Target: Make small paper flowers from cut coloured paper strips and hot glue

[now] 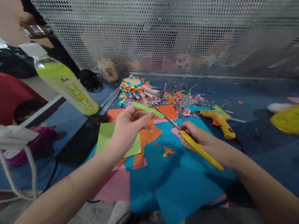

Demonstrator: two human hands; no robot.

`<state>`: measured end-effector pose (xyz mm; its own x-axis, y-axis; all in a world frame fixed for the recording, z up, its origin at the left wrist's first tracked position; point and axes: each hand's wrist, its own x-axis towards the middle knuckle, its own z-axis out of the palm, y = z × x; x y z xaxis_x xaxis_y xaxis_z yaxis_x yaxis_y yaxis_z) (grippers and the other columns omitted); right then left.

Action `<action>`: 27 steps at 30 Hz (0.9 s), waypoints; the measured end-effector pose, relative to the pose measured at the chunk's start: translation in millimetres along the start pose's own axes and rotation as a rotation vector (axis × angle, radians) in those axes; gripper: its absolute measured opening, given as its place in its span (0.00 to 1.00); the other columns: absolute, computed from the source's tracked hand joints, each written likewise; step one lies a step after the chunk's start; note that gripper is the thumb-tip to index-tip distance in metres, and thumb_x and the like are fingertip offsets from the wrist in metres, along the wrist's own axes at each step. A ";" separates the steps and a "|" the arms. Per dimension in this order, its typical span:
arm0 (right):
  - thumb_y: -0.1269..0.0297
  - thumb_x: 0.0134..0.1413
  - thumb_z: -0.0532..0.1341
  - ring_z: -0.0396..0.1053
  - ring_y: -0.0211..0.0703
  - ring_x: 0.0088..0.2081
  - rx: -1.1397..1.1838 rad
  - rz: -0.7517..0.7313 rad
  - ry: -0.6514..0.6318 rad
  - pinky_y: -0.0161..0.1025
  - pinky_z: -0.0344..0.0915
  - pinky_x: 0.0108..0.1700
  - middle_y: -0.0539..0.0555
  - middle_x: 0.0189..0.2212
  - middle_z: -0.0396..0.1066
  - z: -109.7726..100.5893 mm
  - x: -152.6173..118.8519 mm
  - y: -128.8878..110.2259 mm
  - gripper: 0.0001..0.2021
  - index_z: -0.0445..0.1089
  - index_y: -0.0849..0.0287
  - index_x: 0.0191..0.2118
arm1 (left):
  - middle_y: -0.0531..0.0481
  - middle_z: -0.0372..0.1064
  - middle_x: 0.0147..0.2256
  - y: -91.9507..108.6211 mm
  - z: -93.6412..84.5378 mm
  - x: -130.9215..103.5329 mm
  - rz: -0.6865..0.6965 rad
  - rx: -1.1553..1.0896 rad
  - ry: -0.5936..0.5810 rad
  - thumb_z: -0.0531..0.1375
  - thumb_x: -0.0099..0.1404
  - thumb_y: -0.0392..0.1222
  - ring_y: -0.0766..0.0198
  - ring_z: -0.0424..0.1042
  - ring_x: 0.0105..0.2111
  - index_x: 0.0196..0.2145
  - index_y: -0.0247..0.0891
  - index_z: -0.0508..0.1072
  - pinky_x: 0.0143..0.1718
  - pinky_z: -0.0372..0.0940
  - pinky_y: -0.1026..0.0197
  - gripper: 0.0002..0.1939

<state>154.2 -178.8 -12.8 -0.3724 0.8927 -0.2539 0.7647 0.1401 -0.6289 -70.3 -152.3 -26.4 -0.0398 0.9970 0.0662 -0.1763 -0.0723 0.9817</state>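
Note:
My left hand pinches a light green paper strip between thumb and fingers, above the coloured sheets. In my right hand is a pair of scissors with yellow handles. Their metal blades point up and left, close to the right end of the strip; I cannot tell whether they touch it. Below lie a green paper square, torn-looking orange pieces and large blue sheets. A small orange and green fringed paper piece rests on the blue paper.
A fringed multicoloured paper ball and a heap of paper shreds lie behind my hands. At right is a yellow glue gun with its cord. A green drink bottle and a black phone-like slab are at left. A perforated metal panel closes the back.

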 end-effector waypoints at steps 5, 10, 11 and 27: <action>0.47 0.58 0.50 0.66 0.41 0.30 -0.035 -0.009 -0.019 0.36 0.62 0.27 0.50 0.30 0.69 -2.0 0.4 2.3 0.15 0.61 0.53 0.40 | 0.51 0.71 0.26 3.7 -0.9 0.3 0.033 0.010 -0.009 0.68 0.50 0.39 0.63 0.75 0.28 0.26 0.34 0.69 0.15 0.65 0.69 0.11; 0.48 0.58 0.51 0.65 0.42 0.30 0.009 -0.001 -0.022 0.37 0.62 0.30 0.49 0.30 0.66 -3.3 -0.8 3.5 0.15 0.60 0.54 0.42 | 0.50 0.72 0.26 7.8 -1.7 1.5 0.040 0.015 -0.002 0.68 0.50 0.38 0.62 0.76 0.29 0.26 0.35 0.69 0.15 0.65 0.70 0.10; 0.47 0.57 0.51 0.64 0.42 0.30 0.014 -0.002 -0.024 0.38 0.62 0.30 0.49 0.30 0.66 -3.8 -1.1 3.5 0.15 0.60 0.54 0.41 | 0.50 0.72 0.26 8.2 -1.8 1.8 0.040 0.017 0.000 0.68 0.50 0.38 0.61 0.76 0.29 0.26 0.34 0.70 0.15 0.65 0.70 0.10; 0.43 0.57 0.51 0.59 0.40 0.32 0.084 -0.002 -0.142 0.39 0.58 0.34 0.48 0.31 0.60 -7.3 1.0 1.9 0.20 0.55 0.56 0.42 | 0.49 0.73 0.25 10.2 -1.7 2.7 -0.013 -0.020 0.004 0.69 0.49 0.38 0.64 0.74 0.27 0.26 0.33 0.71 0.15 0.64 0.70 0.11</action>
<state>159.2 -174.6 -8.9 -0.4491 0.8222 -0.3497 0.7191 0.1003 -0.6876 -73.9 -150.5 -16.5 -0.0416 0.9978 0.0523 -0.1964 -0.0595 0.9787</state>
